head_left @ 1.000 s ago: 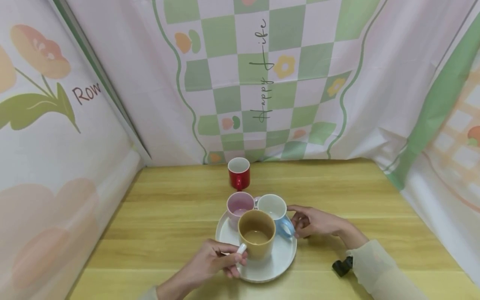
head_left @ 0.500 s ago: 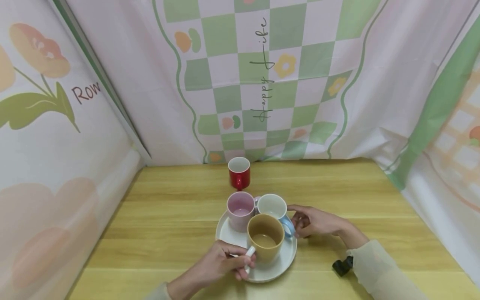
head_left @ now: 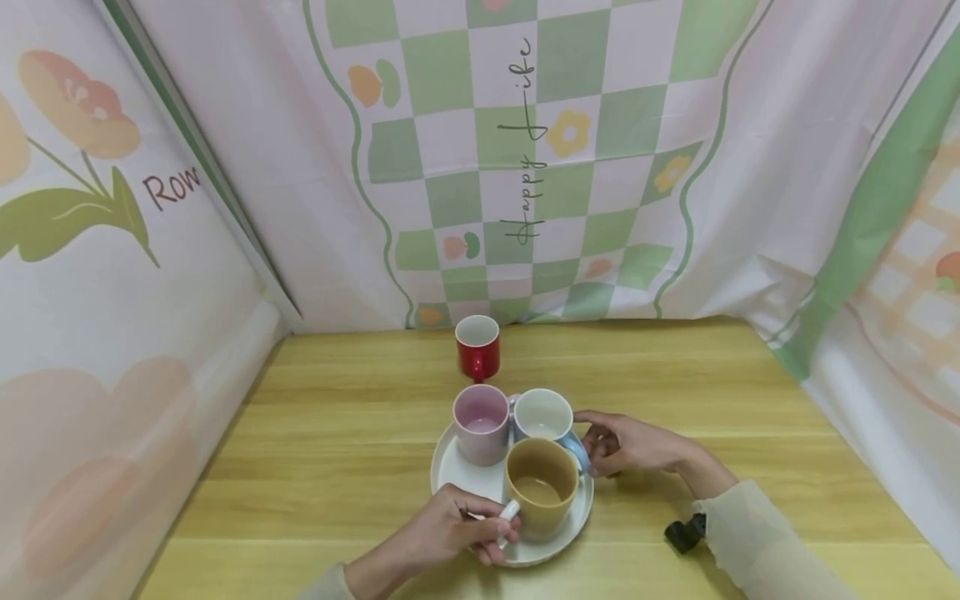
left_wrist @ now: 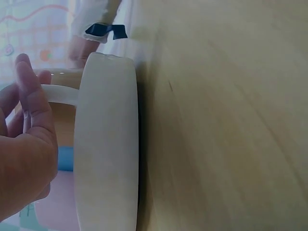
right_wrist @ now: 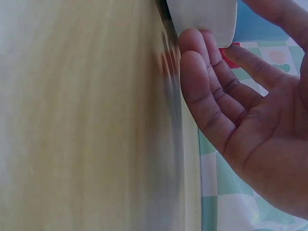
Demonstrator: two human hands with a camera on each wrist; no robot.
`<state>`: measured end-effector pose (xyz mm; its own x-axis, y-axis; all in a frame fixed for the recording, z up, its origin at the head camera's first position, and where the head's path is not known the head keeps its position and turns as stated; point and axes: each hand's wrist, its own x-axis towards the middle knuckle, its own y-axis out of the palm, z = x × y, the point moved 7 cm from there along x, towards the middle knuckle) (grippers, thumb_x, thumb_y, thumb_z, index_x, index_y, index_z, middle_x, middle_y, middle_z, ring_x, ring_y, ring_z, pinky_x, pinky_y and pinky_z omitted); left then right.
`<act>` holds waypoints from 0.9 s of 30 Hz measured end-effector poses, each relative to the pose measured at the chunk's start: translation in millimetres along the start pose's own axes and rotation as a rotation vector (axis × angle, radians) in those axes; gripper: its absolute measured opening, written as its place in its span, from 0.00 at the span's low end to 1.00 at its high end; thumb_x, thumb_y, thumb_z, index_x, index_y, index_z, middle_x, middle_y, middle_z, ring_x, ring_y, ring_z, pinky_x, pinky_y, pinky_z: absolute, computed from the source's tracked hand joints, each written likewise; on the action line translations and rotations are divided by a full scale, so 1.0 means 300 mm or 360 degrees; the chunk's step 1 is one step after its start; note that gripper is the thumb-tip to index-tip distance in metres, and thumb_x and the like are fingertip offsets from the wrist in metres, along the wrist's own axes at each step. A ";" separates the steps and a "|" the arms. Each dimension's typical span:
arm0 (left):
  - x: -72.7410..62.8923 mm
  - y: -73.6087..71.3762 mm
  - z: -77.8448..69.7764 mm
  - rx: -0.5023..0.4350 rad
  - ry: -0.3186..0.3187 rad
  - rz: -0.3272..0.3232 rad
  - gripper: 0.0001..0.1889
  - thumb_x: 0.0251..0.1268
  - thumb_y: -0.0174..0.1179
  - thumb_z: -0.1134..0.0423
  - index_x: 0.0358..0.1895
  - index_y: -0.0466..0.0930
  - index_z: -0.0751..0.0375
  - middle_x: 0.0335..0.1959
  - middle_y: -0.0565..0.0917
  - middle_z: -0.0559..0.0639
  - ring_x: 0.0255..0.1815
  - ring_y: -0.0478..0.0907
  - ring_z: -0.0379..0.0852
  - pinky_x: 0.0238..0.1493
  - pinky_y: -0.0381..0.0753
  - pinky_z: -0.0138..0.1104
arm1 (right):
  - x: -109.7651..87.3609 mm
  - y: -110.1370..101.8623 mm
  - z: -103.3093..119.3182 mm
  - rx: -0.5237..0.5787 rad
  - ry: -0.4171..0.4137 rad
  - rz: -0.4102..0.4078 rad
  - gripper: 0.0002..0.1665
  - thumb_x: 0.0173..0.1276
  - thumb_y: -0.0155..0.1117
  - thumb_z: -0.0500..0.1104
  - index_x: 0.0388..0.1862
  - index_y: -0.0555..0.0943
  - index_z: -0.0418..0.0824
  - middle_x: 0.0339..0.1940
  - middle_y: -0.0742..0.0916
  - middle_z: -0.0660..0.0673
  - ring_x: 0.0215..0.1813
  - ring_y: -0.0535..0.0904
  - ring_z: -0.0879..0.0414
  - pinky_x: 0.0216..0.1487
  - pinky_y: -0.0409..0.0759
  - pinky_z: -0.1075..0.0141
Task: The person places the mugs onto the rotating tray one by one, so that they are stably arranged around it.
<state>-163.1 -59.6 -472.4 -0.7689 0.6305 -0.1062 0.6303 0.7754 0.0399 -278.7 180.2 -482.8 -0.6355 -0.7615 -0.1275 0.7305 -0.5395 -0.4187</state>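
Now pinching the mustard mug [head_left: 542, 489] by its white handle [head_left: 509, 510] with left hand [head_left: 450, 529], steadying the round white tray [head_left: 459, 475] with relaxed right hand [head_left: 626, 442] fingers.

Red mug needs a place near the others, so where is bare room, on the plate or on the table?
The white plate is crowded: pink mug, blue mug and mustard mug leave only its left rim bare. Free wood lies left of the plate, between the red mug and the pink one, and far right toward the curtain.
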 end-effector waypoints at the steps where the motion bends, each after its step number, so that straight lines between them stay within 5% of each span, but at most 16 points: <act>1: 0.002 0.001 0.002 -0.0001 -0.0004 0.0001 0.16 0.69 0.63 0.63 0.51 0.84 0.73 0.44 0.85 0.75 0.28 0.86 0.36 0.33 0.88 0.28 | 0.000 0.000 0.002 -0.0004 -0.0001 0.0000 0.48 0.62 0.72 0.38 0.77 0.59 0.35 0.47 0.82 0.35 0.42 0.84 0.54 0.39 0.87 0.66; 27: 0.033 -0.005 0.024 -0.0089 -0.0142 0.0064 0.14 0.69 0.62 0.66 0.51 0.84 0.72 0.47 0.85 0.74 0.31 0.87 0.38 0.38 0.89 0.33 | 0.003 0.002 -0.002 0.0016 -0.0005 0.0020 0.48 0.62 0.71 0.37 0.77 0.58 0.34 0.48 0.81 0.35 0.42 0.84 0.54 0.40 0.87 0.67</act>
<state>-170.9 -54.7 -480.8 -0.7290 0.6573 -0.1914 0.6515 0.7519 0.1008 -279.1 179.4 -483.8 -0.6255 -0.7693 -0.1301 0.7409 -0.5333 -0.4083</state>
